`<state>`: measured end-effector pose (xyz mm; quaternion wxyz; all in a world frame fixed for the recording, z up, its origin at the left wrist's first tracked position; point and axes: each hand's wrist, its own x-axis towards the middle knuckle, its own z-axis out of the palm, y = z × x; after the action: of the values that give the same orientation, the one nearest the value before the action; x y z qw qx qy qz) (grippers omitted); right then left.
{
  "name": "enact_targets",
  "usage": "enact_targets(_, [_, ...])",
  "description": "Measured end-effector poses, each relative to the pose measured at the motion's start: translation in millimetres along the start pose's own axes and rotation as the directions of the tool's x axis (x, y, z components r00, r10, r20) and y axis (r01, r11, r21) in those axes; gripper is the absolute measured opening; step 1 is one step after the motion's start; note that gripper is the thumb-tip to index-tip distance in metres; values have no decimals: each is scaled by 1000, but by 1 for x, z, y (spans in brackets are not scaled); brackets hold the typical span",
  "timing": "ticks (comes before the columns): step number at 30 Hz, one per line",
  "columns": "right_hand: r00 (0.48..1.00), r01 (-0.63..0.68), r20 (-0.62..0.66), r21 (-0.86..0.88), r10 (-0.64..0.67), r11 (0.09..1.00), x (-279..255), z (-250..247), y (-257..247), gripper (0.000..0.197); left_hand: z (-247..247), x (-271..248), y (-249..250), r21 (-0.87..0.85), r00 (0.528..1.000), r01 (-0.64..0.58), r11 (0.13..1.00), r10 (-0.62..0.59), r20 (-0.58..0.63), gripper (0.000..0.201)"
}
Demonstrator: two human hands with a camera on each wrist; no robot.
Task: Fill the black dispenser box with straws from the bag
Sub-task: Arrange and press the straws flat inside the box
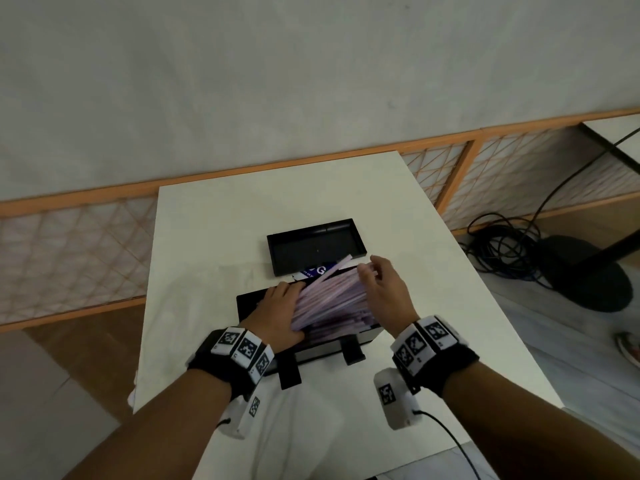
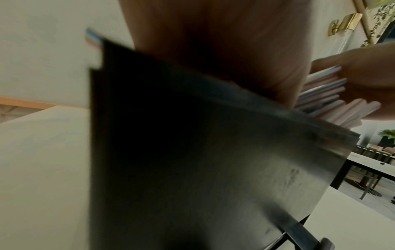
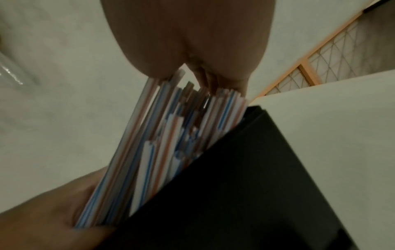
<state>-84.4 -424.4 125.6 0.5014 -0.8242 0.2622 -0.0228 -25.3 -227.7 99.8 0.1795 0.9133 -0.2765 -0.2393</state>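
Straws [image 1: 329,299] lie in a loose, fanned heap in the open black box [image 1: 249,299] on the bench [image 1: 207,237], several ends poking past the far rim. Left hand [image 1: 277,313] rests at the heap's left end, fingers fairly straight against the straws. Right hand [image 1: 384,289] is at the right end, fingers [image 1: 367,271] loosely curled on the tips; cannot tell if it is really pinching. Lid [image 1: 315,247] lies apart behind the box, with a bit of the bag [image 1: 317,270] between them. The straws look light, slick and easily crushed, so they will likely scatter. Best squared by pressing both ends, not squeezing the middle.
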Motion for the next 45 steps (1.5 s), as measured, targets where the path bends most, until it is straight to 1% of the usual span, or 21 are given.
enact_targets(2, [998, 16, -62, 78, -11, 997, -1, 0, -1, 39, -2, 1, 2, -30, 999, -39, 999, 38, -18, 84])
enact_targets(6, [993, 49, -110, 166, -31, 985, -1, -8, -4, 40, -4, 6, 12, -101, 987, -116, 988, 104, -120, 79])
enact_targets(8, [991, 58, -129, 185, -34, 981, 0, -12, -7, 41, -4, 6, 15, -118, 985, -128, 985, 112, -132, 78])
enact_targets(11, [993, 62, -105, 176, -44, 982, -1, -11, -8, 41, -2, 5, 14, -100, 995, -86, 991, 80, -64, 82])
enact_targets(14, [999, 30, -36, 100, -27, 995, -5, -3, -5, 44, -2, 2, 4, -30, 998, -65, 997, 65, -17, 88])
enact_targets(15, [999, 28, -31, 75, -26, 997, -6, -1, -4, 45, -3, 0, 1, -12, 998, -65, 998, 64, -9, 92])
enact_targets(17, [997, 28, -72, 59, -24, 998, -7, 1, -4, 47, -4, -3, -5, -8, 998, -65, 998, 65, 4, 97])
enact_targets(19, [993, 41, -115, 97, -29, 994, -8, -1, -7, 54, -5, -5, -8, -17, 997, -82, 997, 82, 4, 95])
enact_targets(21, [999, 23, -51, 130, -16, 991, -8, -1, -10, 63, -7, -6, -7, -33, 993, -114, 993, 114, -5, 91])
enact_targets(23, [1000, 18, 16, 58, -18, 998, -9, 4, -10, 66, -9, -6, -6, -43, 994, -111, 993, 111, 8, 88])
enact_targets(25, [999, 37, 4, 13, -37, 999, -12, 11, -6, 63, -9, -5, -4, -32, 997, -71, 997, 72, 38, 88])
enact_targets(28, [997, 63, -38, 81, -60, 995, -16, 16, -2, 55, -6, 2, -2, 27, 996, -26, 999, 24, 88, 99])
enact_targets(30, [997, 65, -56, 109, -59, 992, -17, 17, -2, 49, -4, 6, 3, 72, 993, -11, 997, 2, 117, 102])
enact_targets(33, [995, 47, -99, 139, -33, 989, -15, 19, 1, 44, -2, 9, 10, 141, 990, -19, 990, -1, 140, 95])
enact_targets(35, [995, 45, -99, 181, -27, 982, -16, 20, 5, 43, -3, 11, 13, 171, 990, -17, 985, -7, 139, 88])
enact_targets(37, [995, 55, -92, 253, -32, 966, -19, 19, 9, 44, -6, 12, 14, 174, 991, -11, 985, -12, 132, 85])
enact_targets(40, [994, 89, -86, 333, -64, 939, -21, 16, 13, 42, -17, 13, 17, 161, 997, -23, 987, 10, 80, 81])
enact_targets(42, [992, 119, -94, 383, -89, 916, -21, 13, 14, 33, -25, 12, 22, 184, 998, -58, 981, 53, 35, 74])
enact_targets(44, [987, 149, -124, 428, -105, 892, -20, 12, 14, 26, -31, 12, 27, 221, 997, -78, 972, 76, 19, 69])
enact_targets(45, [985, 156, -136, 442, -106, 883, -20, 11, 14, 27, -32, 13, 28, 227, 997, -82, 970, 79, 22, 66])
